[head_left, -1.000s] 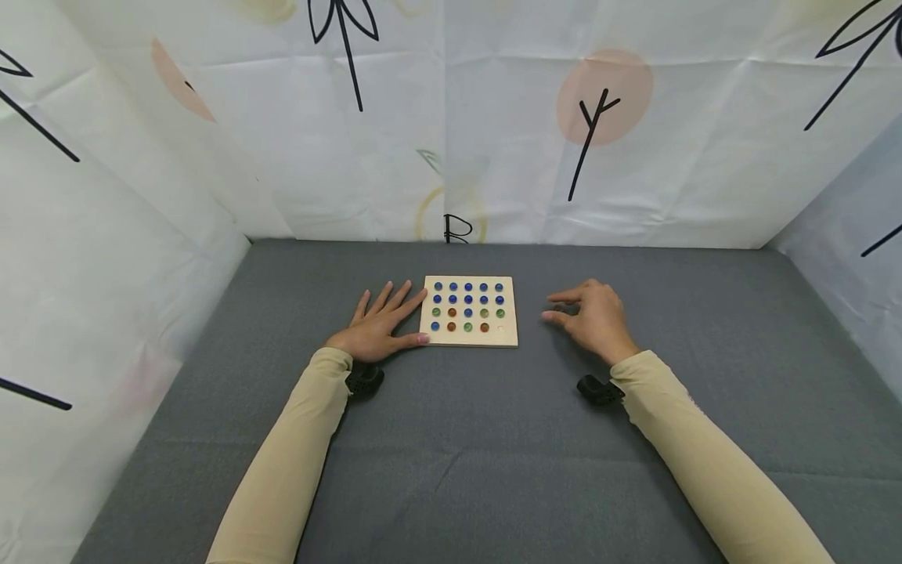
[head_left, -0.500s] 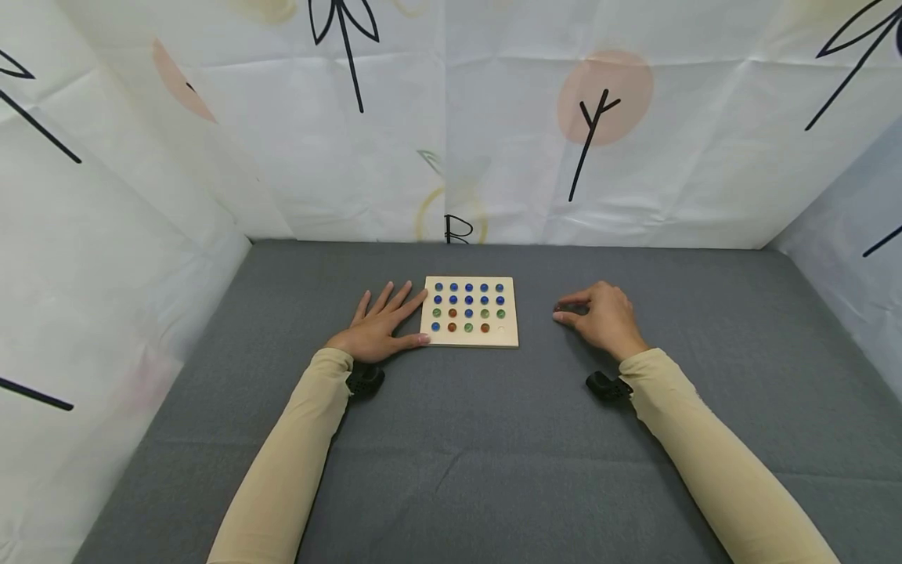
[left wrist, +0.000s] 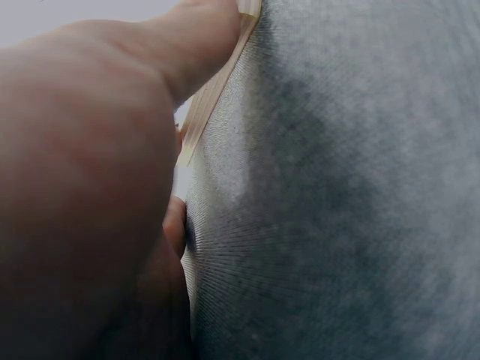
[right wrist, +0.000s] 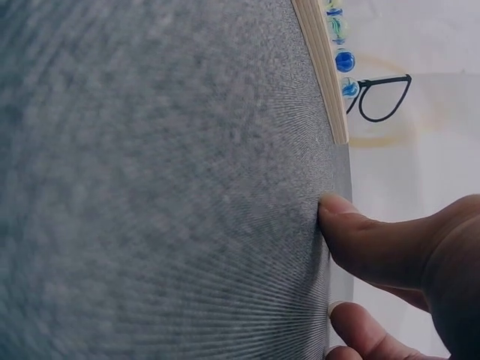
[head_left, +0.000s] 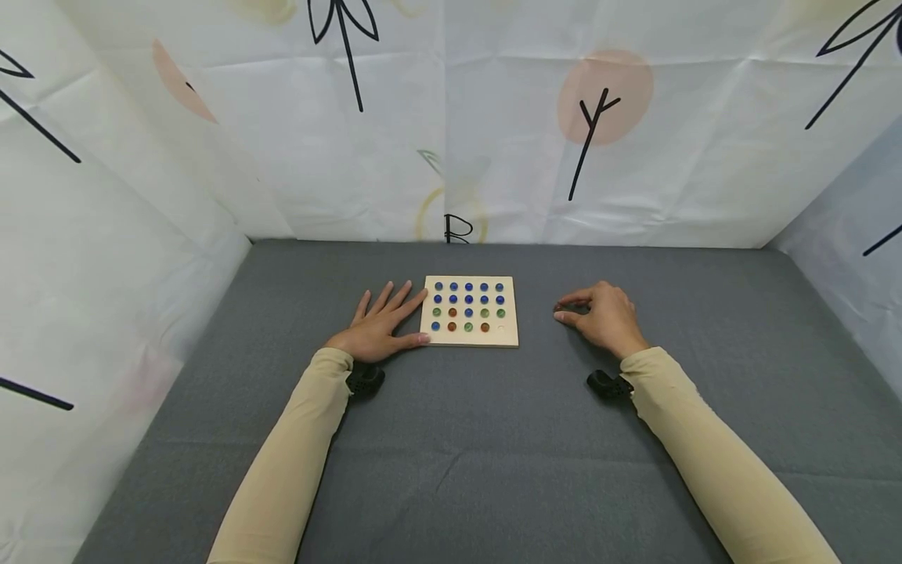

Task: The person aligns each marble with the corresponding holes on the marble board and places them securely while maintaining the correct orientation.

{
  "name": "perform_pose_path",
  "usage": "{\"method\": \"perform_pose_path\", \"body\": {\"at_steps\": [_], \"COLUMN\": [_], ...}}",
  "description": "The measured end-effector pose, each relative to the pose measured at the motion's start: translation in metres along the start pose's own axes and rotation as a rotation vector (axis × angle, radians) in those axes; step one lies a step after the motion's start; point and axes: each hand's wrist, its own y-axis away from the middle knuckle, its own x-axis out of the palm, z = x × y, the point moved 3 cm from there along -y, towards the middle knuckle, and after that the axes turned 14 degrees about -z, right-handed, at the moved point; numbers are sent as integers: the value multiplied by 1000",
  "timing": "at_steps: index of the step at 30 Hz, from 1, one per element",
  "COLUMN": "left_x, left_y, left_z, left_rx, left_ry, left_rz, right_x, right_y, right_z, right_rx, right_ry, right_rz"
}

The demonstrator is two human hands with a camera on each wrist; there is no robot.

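A pale wooden board (head_left: 502, 337) carries rows of blue, green and reddish-brown glass marbles; the front right hollow (head_left: 501, 328) holds none. My left hand (head_left: 380, 325) lies with fingers spread flat on the cloth, its thumb and index fingertip touching the board's left edge. Right of the board, my right hand (head_left: 599, 317) is low at the cloth, thumb and index finger pinching a small brownish marble (head_left: 558, 307), mostly covered by the fingertips. In the right wrist view the thumb (right wrist: 360, 232) meets the cloth and hides the marble.
Dark grey cloth (head_left: 451, 439) covers the table. White printed sheets (head_left: 493, 157) rise behind it and at both sides. Each wrist bears a black camera, the right one (head_left: 607, 385) hanging close over the cloth.
My right hand has shifted slightly right, away from the board, and its thumb and index finger have come together on the brownish marble. My left hand and the board have stayed put.
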Motion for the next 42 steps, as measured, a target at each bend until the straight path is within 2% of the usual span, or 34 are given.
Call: {"method": "perform_pose_path", "body": {"at_steps": [9,26,32,42], "left_x": [1,0,-1,0], "left_y": [1,1,1,0], "left_z": [2,0,0,1], "left_rx": [13,6,3,1], "left_ry": [27,8,3,8], "left_rz": [-5,-4,-2,-1], "right_x": [0,0,-1,3], "right_y": [-1,1,6,14], "right_z": [0,3,12,33], "right_rx": [-1,-2,-4,-73], "right_ry": [-4,4,8,-8], "right_rz": [-4,-17,-7,-19]}}
